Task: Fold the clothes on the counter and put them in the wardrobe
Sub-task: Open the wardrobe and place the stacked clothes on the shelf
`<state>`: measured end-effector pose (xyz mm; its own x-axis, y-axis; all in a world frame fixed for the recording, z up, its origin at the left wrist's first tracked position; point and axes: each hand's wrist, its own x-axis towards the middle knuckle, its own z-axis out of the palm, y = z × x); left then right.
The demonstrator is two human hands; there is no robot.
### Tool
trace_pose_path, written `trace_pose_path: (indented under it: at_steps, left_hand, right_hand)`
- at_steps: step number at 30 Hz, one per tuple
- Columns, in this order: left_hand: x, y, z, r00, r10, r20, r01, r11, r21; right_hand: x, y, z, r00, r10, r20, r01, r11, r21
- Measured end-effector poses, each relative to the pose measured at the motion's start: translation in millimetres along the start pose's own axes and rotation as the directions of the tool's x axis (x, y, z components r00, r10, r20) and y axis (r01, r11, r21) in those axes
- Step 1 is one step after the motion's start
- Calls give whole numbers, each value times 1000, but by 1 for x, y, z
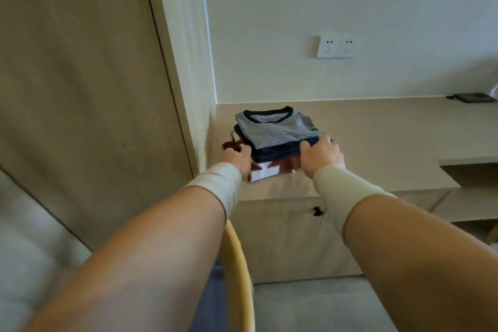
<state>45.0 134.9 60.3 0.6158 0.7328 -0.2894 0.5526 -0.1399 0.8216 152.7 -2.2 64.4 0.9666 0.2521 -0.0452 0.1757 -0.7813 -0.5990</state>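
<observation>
A stack of folded clothes sits on the beige counter (377,132) near its left corner. A grey striped T-shirt (277,127) with a dark collar lies on top, a dark navy garment (280,152) under it, and a white and rust-brown patterned piece (269,170) at the bottom. My left hand (238,160) grips the stack's left side, fingers curled under it. My right hand (322,153) grips the right side, thumb over the navy layer. The wardrobe door (80,89), tall and beige, stands shut on the left.
Two white wall sockets (336,44) are above the counter. A dark flat device (474,97) lies at the far right of the counter. A yellow curved chair back (239,264) stands just below my left arm. A cabinet door (296,237) is under the counter.
</observation>
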Motion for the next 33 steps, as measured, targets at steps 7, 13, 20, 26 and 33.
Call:
trace_pose_path:
  at_steps: [7,13,20,26,33]
  left_hand:
    - [113,33,56,956,-287,-51,261,921,-290]
    - [150,19,74,890,-455,0,432,845,-313]
    - [175,12,80,867,-497,42,481,809,-338]
    - [194,2,77,850,-515,109,511,758,-406]
    - [191,5,83,866,-485,121,488,769,-412]
  right_hand:
    - [169,27,16,1000,-3,16,3,1000,9]
    - [244,44,56,965,39,259,-49,998,34]
    - [286,49,65,824,-32,566,13,999,37]
    - [297,62,77,804,3,594,-147,970,194]
    - [295,68,72,743,32,669,-257,936,240]
